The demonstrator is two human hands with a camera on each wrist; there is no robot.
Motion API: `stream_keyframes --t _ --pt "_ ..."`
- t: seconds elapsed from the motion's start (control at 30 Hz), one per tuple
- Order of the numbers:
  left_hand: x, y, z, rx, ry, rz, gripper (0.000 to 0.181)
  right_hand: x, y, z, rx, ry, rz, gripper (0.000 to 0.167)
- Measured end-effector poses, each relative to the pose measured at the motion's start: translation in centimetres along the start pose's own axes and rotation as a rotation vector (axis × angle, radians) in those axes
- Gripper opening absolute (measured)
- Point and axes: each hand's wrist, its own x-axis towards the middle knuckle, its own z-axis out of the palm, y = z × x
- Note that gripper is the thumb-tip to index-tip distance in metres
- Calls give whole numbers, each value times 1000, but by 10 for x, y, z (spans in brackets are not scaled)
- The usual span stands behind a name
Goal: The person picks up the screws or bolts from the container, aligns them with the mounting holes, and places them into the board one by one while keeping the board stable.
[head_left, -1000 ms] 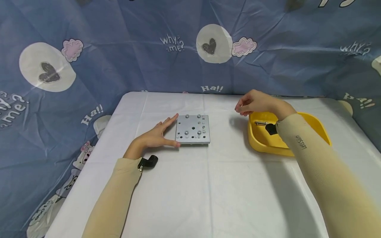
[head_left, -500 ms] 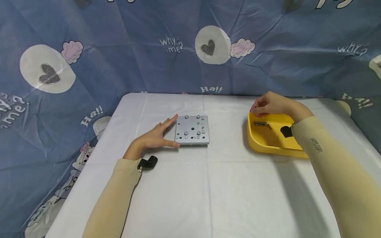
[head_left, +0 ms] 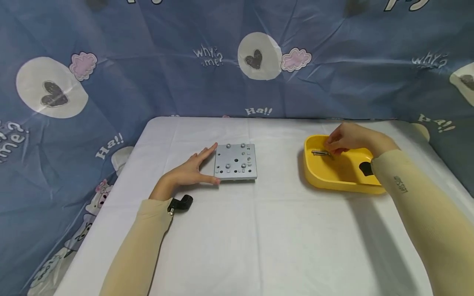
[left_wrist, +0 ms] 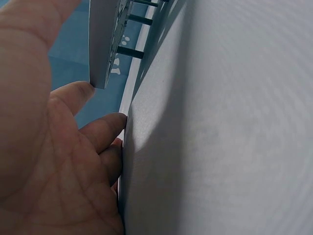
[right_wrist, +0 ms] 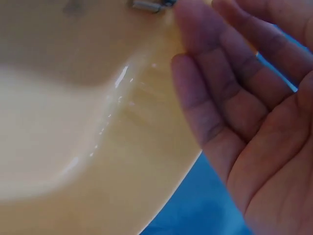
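Observation:
A grey metal plate [head_left: 235, 162] with holes and several bolt heads lies left of centre. My left hand [head_left: 187, 170] is spread at its left side, thumb and index finger touching two corners. In the left wrist view, the plate [left_wrist: 101, 44] stands raised on bolts [left_wrist: 130, 52], with my left hand [left_wrist: 58, 142] beside it. Inside the yellow tray [head_left: 333, 185], my right hand [head_left: 349, 137] reaches down with fingertips beside a small metal screw [head_left: 320, 153]. In the right wrist view, the screw [right_wrist: 145, 6] is at the top edge, near the bent fingers of my right hand [right_wrist: 249, 98].
A white cloth [head_left: 222, 234] covers the table. Behind it hangs a blue printed cloth [head_left: 155, 82]. Small black cameras are strapped at both wrists, and my right forearm crosses the tray's right side.
My right hand has moved right and down, from above the tray's back left edge to inside the tray. My left hand stays at the plate. The whole head view has shifted slightly.

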Motion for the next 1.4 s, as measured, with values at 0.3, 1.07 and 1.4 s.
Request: stream_keyframes --t 0.3,1.07,1.4 --pt "-2 0 0 -41 -1 -3 127 -2 5 8 -114 -23 24 23" --pt "-5 2 -1 -28 3 -21 127 1 13 19 -128 58 19 14" --pt "-4 2 0 -23 -2 -12 126 -1 25 20 -25 26 43 12"
